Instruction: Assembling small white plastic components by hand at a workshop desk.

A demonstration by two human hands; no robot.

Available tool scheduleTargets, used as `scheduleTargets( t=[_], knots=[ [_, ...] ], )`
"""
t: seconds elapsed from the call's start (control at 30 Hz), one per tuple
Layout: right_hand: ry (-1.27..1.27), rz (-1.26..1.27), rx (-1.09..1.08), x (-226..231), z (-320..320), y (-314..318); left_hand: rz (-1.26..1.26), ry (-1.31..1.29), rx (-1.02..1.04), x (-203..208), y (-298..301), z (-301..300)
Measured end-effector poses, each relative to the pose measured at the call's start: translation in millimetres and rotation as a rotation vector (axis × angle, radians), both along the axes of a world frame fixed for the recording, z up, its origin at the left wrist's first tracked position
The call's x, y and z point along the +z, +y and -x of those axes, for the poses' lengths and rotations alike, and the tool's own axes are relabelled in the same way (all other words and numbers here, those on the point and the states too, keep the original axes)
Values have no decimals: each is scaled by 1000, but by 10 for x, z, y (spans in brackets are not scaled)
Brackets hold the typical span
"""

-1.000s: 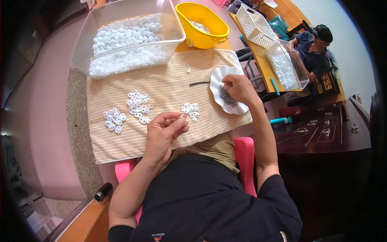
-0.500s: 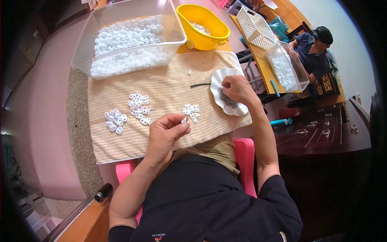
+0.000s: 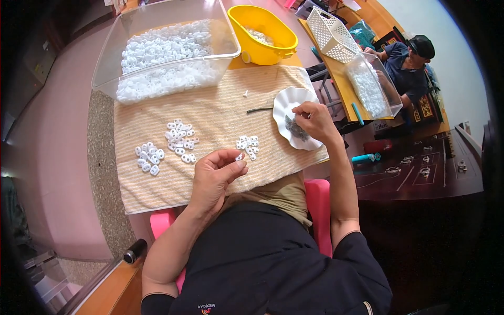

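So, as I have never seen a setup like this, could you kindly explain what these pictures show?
There is no robot here: these are a person's two bare hands, seen from above. Every picture comes from one wide fisheye camera on the person's head, so straight edges look bent.

A striped cloth covers the table. On it lie three small piles of white pieces, a clear bin full of more, and a wavy white dish with small grey bits.

The left hand pinches a small white piece. The right hand is over the dish; whether it holds anything is too small to tell.
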State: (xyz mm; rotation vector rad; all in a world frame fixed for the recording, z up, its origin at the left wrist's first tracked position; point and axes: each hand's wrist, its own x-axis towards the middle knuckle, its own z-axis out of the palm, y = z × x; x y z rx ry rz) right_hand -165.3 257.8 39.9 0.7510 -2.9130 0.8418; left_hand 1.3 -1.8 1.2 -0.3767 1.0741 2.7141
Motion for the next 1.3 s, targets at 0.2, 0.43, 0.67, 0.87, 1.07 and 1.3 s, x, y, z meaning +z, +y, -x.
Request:
scheduleTargets(
  t=[0.2,0.43,0.67,0.87,1.07,1.3],
  knots=[
    [33,51,46,-59,-77,45,-10,2,12,1,-3,-7],
    [59,54,40,-51,-149,35,2,-14,18,-5,2,-4],
    [-6,94,0,-76,-193,73,-12,-16,26,-29,14,-2],
    [-36,223,-6,-119,-245,85,-15,2,32,-83,28,-6],
    [-292,491,5,-135,-497,-145,13,-17,29,-69,37,-14],
    [-496,669,224,-92,-846,-576,51,2,-57,-37,62,-25]
  ],
)
